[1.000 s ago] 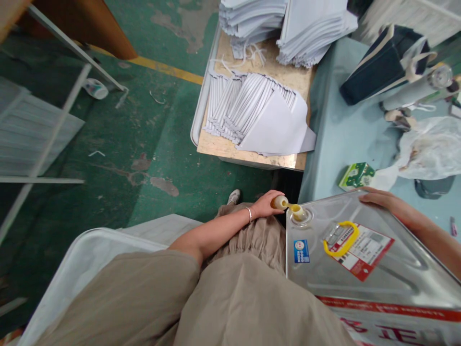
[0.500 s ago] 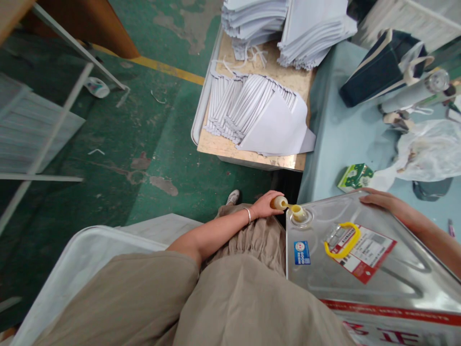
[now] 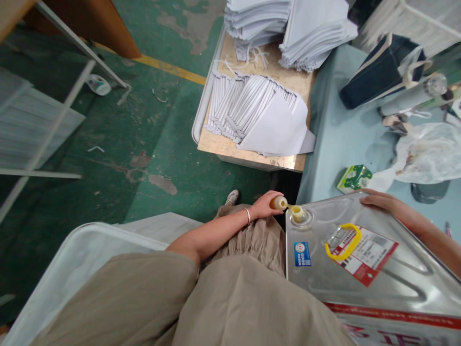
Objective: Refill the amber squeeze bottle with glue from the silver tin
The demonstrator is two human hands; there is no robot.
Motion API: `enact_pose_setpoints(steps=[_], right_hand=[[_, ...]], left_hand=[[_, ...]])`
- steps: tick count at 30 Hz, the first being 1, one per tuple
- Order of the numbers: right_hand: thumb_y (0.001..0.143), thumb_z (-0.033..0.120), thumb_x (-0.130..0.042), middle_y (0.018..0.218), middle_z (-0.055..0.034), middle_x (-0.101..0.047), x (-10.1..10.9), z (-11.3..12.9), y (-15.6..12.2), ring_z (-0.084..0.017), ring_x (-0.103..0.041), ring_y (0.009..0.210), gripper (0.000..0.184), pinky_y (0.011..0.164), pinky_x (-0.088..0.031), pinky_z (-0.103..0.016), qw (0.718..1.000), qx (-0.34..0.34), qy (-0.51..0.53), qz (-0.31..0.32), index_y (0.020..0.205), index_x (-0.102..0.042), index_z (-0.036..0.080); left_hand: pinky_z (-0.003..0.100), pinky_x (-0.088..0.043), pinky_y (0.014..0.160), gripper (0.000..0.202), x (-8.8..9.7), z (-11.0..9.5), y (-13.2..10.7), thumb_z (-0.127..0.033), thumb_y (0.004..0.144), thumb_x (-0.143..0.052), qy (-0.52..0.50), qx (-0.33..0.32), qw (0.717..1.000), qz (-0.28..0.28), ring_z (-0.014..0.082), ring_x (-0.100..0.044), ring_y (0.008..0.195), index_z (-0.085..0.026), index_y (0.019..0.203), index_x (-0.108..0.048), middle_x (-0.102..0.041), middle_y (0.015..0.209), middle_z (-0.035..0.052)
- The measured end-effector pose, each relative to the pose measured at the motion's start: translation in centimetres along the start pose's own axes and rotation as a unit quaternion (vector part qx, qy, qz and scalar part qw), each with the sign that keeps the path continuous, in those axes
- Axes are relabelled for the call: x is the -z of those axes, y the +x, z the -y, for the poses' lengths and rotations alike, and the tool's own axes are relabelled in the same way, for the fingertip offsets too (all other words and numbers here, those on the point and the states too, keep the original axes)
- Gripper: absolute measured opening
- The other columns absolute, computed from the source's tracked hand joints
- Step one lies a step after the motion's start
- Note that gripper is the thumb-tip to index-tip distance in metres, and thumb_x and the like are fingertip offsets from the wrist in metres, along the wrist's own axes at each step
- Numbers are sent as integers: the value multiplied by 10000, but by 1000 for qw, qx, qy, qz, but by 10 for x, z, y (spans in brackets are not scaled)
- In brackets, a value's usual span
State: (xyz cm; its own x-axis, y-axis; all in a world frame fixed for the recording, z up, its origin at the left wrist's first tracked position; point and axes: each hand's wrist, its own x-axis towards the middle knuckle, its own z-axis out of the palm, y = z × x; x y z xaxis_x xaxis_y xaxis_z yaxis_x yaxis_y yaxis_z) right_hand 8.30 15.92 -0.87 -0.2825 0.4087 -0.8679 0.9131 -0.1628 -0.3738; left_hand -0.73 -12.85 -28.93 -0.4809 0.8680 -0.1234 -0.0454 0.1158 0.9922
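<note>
A large square metal can [image 3: 363, 269] with a yellow handle [image 3: 342, 240] and a red-and-white label lies tilted on the edge of the blue table. From its round spout [image 3: 298, 213] a yellowish liquid runs into a small bottle [image 3: 279, 203]. My left hand [image 3: 264, 205] is closed round that bottle just below the spout, over my lap. On the can's far top corner my right hand [image 3: 382, 201] lies with its fingers flat against the metal.
A wooden board [image 3: 252, 149] ahead carries stacks of white folded paper bags [image 3: 259, 110]. The blue table [image 3: 342, 139] holds a green carton [image 3: 355, 177], a crumpled plastic bag [image 3: 428, 154] and a dark paper bag [image 3: 378, 72]. A white tray rim [image 3: 82, 259] is at my left.
The view has drifted slightly. Both hands, the bottle and the can keep their places, and liquid still runs into the bottle.
</note>
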Motion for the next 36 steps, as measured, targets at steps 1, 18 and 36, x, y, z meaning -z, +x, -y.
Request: enact_pose_setpoints(steps=[1,18,36], right_hand=[[757,300,-728,814,-43,-751,0,0,1,-244,-689,639,503,500,-576,-293,1000,-1,-1,0,1254,-649,293],[745,279,-733,835,-35,-783,-1,2,7,-223,-717,656,467,538,-592,-257,1000,5,-13,-6,1208,-673,272],[755,314,-728,808,-28,-752,4,1,16,-222,-694,645,469,561,-605,-281,1000,3,-28,12,1217,-656,278]], left_hand=[[457,-428,1131,702,0,0,0,-359,669,-898,-1,-1,1000,-1,283,-562,1256,-216,1294,-611,-598,1305,104],[453,-435,1125,699,-1,-1,-2,-340,672,-897,-5,0,1000,-8,283,-558,1264,-212,1293,-603,-596,1299,106],[458,-425,1130,690,1,-3,-1,-331,667,-897,-13,8,1000,-11,280,-566,1250,-226,1285,-609,-597,1306,99]])
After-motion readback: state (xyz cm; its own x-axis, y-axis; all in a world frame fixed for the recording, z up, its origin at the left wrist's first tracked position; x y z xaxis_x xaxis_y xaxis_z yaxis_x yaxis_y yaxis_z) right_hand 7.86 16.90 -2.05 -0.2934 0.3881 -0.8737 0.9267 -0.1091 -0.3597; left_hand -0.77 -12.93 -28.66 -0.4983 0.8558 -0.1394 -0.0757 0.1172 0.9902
